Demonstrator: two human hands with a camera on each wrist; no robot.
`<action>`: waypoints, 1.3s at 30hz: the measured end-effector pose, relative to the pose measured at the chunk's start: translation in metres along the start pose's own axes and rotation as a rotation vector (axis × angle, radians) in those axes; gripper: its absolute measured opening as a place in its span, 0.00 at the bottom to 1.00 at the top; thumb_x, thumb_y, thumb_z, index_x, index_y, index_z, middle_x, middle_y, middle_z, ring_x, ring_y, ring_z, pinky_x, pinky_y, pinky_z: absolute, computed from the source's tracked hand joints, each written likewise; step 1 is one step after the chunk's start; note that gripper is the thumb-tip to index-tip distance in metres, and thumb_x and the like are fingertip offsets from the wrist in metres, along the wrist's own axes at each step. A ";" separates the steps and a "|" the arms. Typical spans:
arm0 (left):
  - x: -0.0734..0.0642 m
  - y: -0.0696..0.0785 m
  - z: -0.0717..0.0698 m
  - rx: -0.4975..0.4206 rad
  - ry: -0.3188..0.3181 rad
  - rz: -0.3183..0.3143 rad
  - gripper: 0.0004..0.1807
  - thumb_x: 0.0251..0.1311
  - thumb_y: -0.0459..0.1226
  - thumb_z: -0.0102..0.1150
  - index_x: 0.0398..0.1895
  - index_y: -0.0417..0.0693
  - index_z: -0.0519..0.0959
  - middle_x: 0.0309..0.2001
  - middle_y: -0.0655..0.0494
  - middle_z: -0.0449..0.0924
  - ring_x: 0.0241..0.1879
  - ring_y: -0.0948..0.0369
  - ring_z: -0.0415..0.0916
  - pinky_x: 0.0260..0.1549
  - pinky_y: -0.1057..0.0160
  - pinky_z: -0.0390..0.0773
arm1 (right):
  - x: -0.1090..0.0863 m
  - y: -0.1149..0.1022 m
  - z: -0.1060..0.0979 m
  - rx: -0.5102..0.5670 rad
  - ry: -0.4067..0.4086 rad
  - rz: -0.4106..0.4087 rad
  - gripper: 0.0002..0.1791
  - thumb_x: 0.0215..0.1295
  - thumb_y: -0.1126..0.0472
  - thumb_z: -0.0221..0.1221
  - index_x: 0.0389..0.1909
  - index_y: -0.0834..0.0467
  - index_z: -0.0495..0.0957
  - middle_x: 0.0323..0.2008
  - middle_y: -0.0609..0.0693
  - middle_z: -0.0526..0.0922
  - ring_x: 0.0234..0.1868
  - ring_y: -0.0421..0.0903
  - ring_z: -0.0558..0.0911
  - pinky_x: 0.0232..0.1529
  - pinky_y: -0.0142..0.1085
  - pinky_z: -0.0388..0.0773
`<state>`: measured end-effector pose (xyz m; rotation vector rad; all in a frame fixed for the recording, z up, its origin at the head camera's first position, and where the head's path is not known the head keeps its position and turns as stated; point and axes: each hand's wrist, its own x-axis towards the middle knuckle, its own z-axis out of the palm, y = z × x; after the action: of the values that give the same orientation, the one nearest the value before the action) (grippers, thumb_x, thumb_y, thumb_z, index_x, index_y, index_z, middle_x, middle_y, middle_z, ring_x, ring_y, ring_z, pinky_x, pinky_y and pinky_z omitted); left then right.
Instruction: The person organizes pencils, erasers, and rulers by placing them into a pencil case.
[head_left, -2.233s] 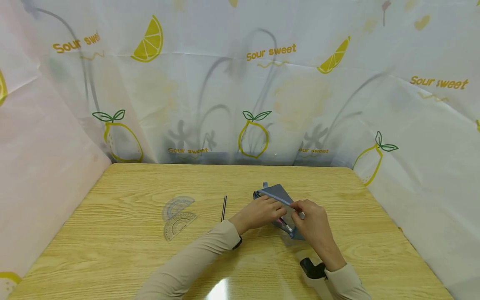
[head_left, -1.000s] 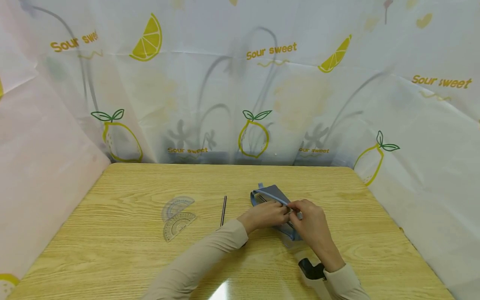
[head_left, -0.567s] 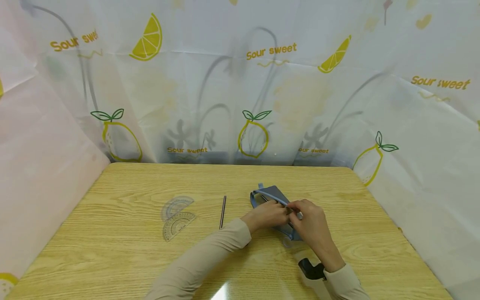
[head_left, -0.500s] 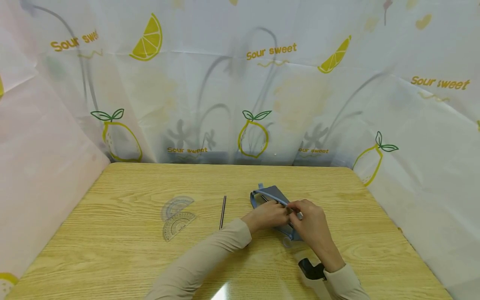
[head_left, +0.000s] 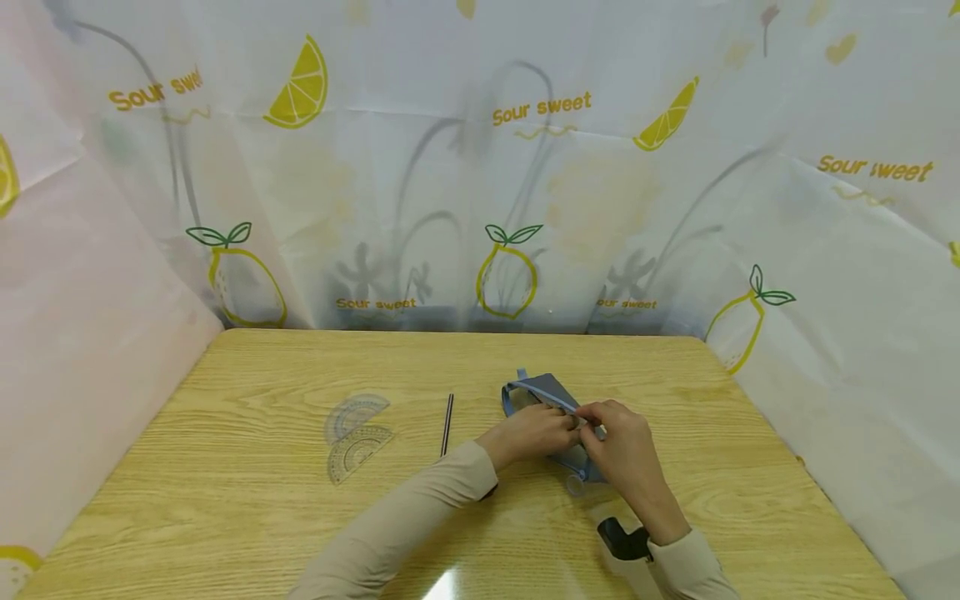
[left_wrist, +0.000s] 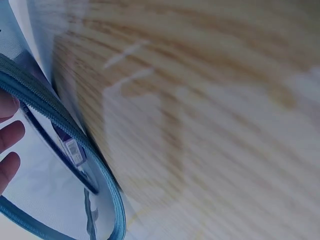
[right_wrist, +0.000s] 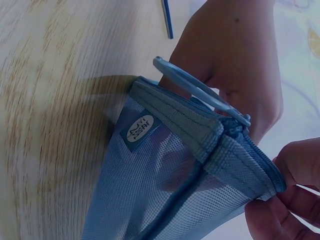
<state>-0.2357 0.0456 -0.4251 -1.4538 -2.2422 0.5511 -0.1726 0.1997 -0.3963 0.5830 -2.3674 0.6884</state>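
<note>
A blue-grey mesh zip pouch (head_left: pixel 551 387) lies at the right of the table, its zipped mouth spread. My left hand (head_left: pixel 531 433) reaches in through the mouth; in the right wrist view its fingers (right_wrist: pixel 187 182) show dimly through the mesh. In the left wrist view the fingertips (left_wrist: pixel 11 136) are apart, with a dark thin stick (left_wrist: pixel 60 150) just beyond them inside the pouch. A barcode label (left_wrist: pixel 74 151) shows on something in there too. My right hand (head_left: pixel 622 437) pinches the zipper edge (right_wrist: pixel 272 182) between thumb and fingers. A pull ring (right_wrist: pixel 200 90) stands at the zipper's end.
A dark pencil-like stick (head_left: pixel 447 425) lies left of the pouch, partly behind the left sleeve (head_left: pixel 405 517). Farther left are two clear protractors, one (head_left: pixel 357 414) overlapping the other (head_left: pixel 356 454). A lemon-printed sheet (head_left: pixel 420 192) surrounds the table (head_left: pixel 262 500).
Over two seconds my left hand has moved right and deeper into the pouch, which shifted slightly left. The white-tipped pencil at its near end is no longer visible. My right hand keeps its pinch.
</note>
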 end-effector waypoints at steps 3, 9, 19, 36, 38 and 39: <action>-0.003 -0.001 -0.001 0.000 0.015 0.004 0.16 0.72 0.41 0.50 0.59 0.62 0.77 0.50 0.66 0.78 0.44 0.69 0.76 0.39 0.74 0.74 | 0.000 0.000 0.000 -0.001 -0.001 0.004 0.11 0.47 0.79 0.67 0.31 0.63 0.85 0.29 0.53 0.82 0.28 0.45 0.81 0.23 0.35 0.75; -0.009 -0.003 -0.004 0.039 0.061 0.027 0.17 0.71 0.40 0.51 0.60 0.61 0.76 0.48 0.66 0.79 0.43 0.69 0.76 0.39 0.75 0.74 | 0.000 -0.001 0.001 -0.004 -0.004 0.006 0.11 0.47 0.79 0.67 0.32 0.64 0.84 0.29 0.53 0.82 0.28 0.46 0.81 0.22 0.34 0.74; -0.017 -0.007 -0.011 0.062 0.125 0.016 0.17 0.69 0.50 0.52 0.58 0.62 0.78 0.47 0.68 0.80 0.44 0.69 0.76 0.40 0.73 0.75 | 0.001 -0.001 0.002 0.002 0.006 0.004 0.11 0.46 0.79 0.67 0.31 0.64 0.85 0.29 0.54 0.82 0.28 0.46 0.81 0.20 0.31 0.72; -0.033 -0.010 -0.019 -0.051 0.116 -0.011 0.09 0.67 0.48 0.57 0.47 0.62 0.80 0.44 0.66 0.78 0.44 0.66 0.75 0.43 0.65 0.74 | 0.003 0.000 0.003 -0.003 -0.016 0.017 0.11 0.47 0.79 0.66 0.32 0.65 0.84 0.28 0.54 0.82 0.27 0.47 0.81 0.18 0.31 0.68; -0.036 -0.011 -0.020 -0.050 0.133 -0.006 0.08 0.67 0.47 0.57 0.45 0.62 0.80 0.42 0.66 0.79 0.42 0.66 0.75 0.43 0.64 0.74 | 0.003 -0.001 0.003 -0.007 -0.014 0.016 0.11 0.47 0.79 0.66 0.32 0.65 0.84 0.28 0.54 0.82 0.27 0.47 0.81 0.18 0.31 0.68; -0.038 -0.011 -0.021 -0.047 0.144 -0.006 0.07 0.67 0.47 0.57 0.45 0.61 0.80 0.41 0.66 0.79 0.41 0.66 0.75 0.42 0.64 0.74 | 0.004 -0.001 0.003 -0.006 -0.014 0.016 0.11 0.47 0.79 0.66 0.32 0.65 0.84 0.29 0.54 0.82 0.28 0.47 0.81 0.18 0.31 0.68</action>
<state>-0.2190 0.0085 -0.4065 -1.4608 -2.1591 0.3818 -0.1761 0.1966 -0.3959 0.5690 -2.3889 0.6863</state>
